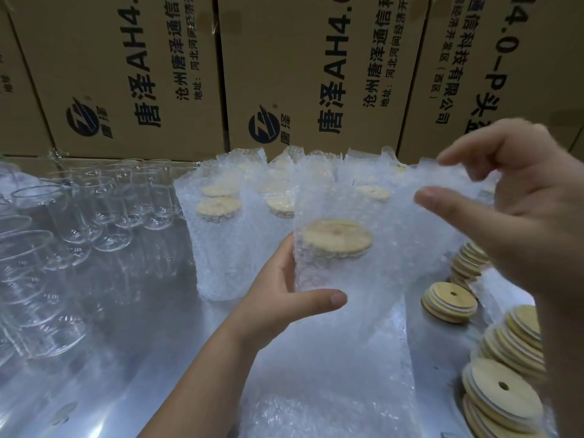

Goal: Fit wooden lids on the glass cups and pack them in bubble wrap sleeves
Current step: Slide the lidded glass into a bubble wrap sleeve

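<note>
Left hand [284,295], just above the near pile of flat sleeves [322,390], gripped the wrapped cup [316,273] from the side. Its wooden lid [336,238] sat flat on top, inside the sleeve [363,197]. Up and to the right, the right hand [512,210] pinched the sleeve's top edge. I think a slow, even pull was best, so the lid would not pop off. The grip on the glass needed to be firm, not hard. Farther back stood the packed cups [221,241], where this one likely belonged.
</note>
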